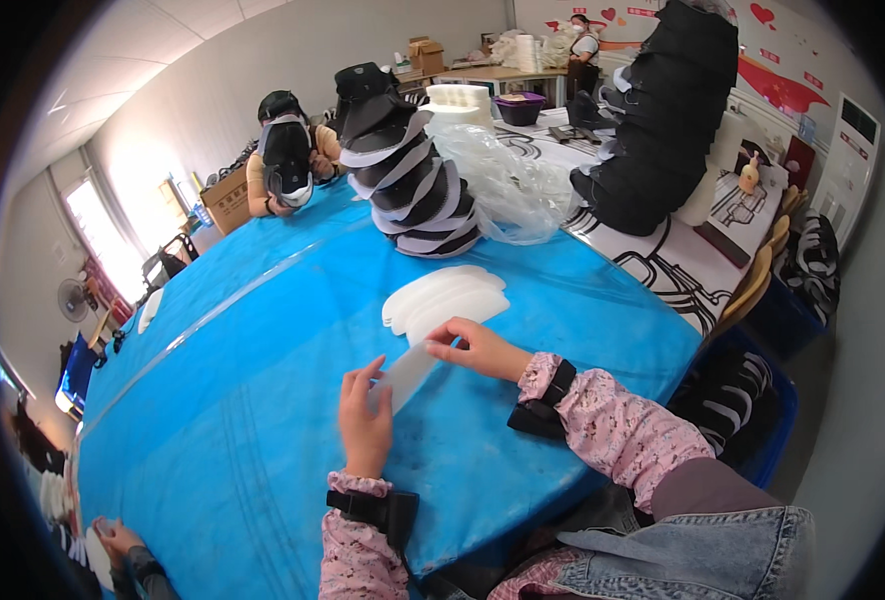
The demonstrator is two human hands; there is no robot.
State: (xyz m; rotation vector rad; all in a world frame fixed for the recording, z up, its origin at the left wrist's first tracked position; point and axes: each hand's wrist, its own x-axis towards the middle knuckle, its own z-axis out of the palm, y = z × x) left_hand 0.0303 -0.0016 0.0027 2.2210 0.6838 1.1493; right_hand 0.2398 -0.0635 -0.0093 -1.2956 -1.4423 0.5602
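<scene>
A thin, pale brim-shaped plastic sheet (409,374) stretches between my two hands, slightly above the blue-covered table (263,400). My right hand (481,350) pinches its far end between thumb and fingertips. At the near end, my left hand (366,430) curls its fingers and thumb around the sheet's edge. Just beyond my right hand lies a fanned pile of similar white sheets (448,298). Behind that pile rises a leaning stack of black and grey caps (418,185).
Clear plastic bags (513,190) lie right of the cap stack. A taller stack of black caps (653,130) stands at the right on a patterned table. Across the table a person (293,160) holds up caps. Another person's hand (118,540) shows at lower left. A blue bin (768,425) sits at the right.
</scene>
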